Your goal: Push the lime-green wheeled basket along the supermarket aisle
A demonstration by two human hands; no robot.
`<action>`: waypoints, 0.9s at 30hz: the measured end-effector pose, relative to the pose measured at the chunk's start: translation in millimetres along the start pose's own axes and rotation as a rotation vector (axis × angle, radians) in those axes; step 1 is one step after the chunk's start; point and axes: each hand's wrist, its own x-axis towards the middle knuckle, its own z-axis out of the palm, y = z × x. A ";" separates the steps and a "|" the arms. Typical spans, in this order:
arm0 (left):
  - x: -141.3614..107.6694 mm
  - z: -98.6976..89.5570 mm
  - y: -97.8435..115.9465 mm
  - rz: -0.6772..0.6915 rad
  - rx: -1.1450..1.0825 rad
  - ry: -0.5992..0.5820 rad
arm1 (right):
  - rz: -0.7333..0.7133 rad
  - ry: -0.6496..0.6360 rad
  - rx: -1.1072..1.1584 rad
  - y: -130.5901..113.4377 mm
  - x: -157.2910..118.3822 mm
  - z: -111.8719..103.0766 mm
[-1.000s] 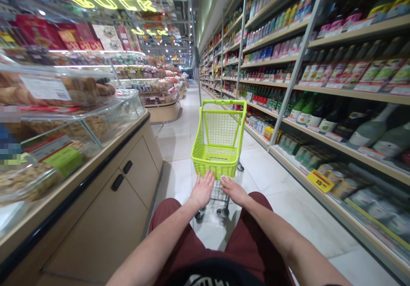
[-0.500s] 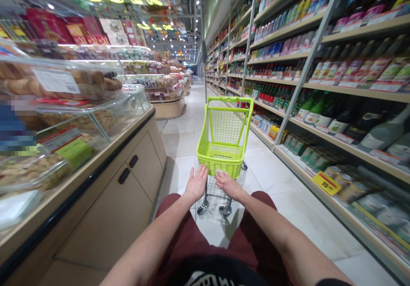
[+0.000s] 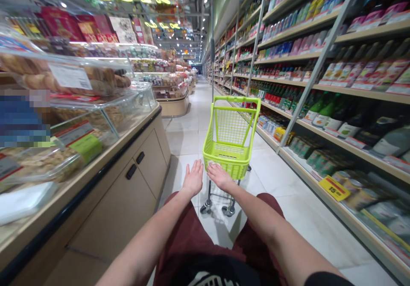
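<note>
Standing on the tiled floor [image 3: 187,138], a lime-green shopping cart [image 3: 233,149]. Just left of the cart's near wall, left hand [image 3: 193,178] with fingers extended and thumb apart, flat and holding nothing visible. At the cart's near wall, right hand [image 3: 220,177] with fingers outstretched over a small whitish thing [image 3: 212,164], too blurred to name; impossible to tell whether gripped or merely pressed. Left of the cart, wooden desk [image 3: 124,209] bearing clear bins [image 3: 109,121] of food. Right of the cart, shelves [image 3: 361,94] lined with bottles [image 3: 368,66] and cans [image 3: 325,162], plus a yellow price tag [image 3: 334,188] low down.
</note>
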 end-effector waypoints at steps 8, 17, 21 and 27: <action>0.0 -3.9 -9.4 -0.047 -0.008 -0.029 | -0.036 0.014 -0.012 -4.6 -8.6 -11.6; 10.3 -13.2 -5.7 -0.009 0.002 0.037 | 0.010 0.002 0.018 2.3 -32.2 -19.8; 30.2 -26.3 -2.3 0.012 -0.029 0.074 | 0.077 0.108 0.064 3.5 -53.5 -45.0; 49.9 -44.6 6.9 0.106 -0.082 -0.103 | 0.500 0.346 0.044 39.8 -51.8 -82.0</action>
